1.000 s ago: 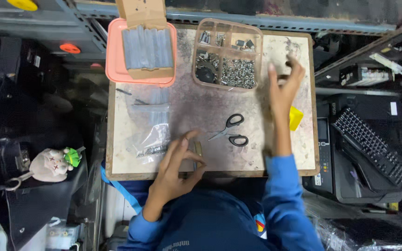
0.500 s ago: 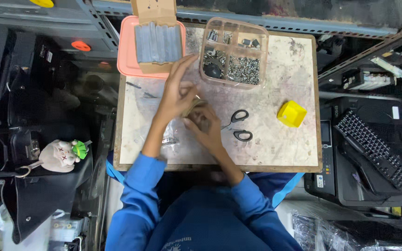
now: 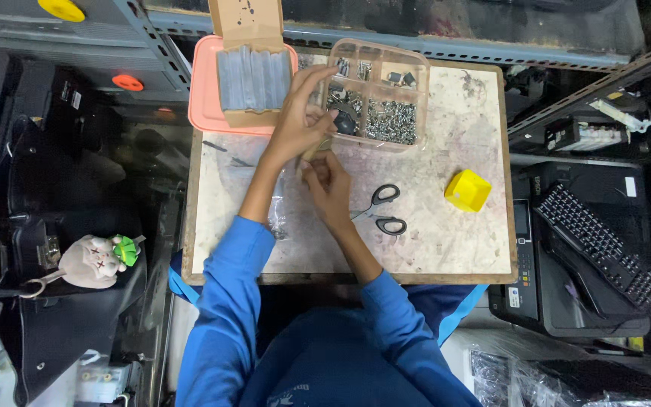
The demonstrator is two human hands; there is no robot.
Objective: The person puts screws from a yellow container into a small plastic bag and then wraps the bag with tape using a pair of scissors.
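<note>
Metal bits still fill the parts box (image 3: 386,94). Both hands, left (image 3: 295,128) and right (image 3: 328,181), pinch one small piece mid-frame; scissors (image 3: 380,209) lie unused.

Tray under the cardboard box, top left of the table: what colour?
Salmon pink; the tray shows best in the head view, its rim visible around the cardboard box.
</note>
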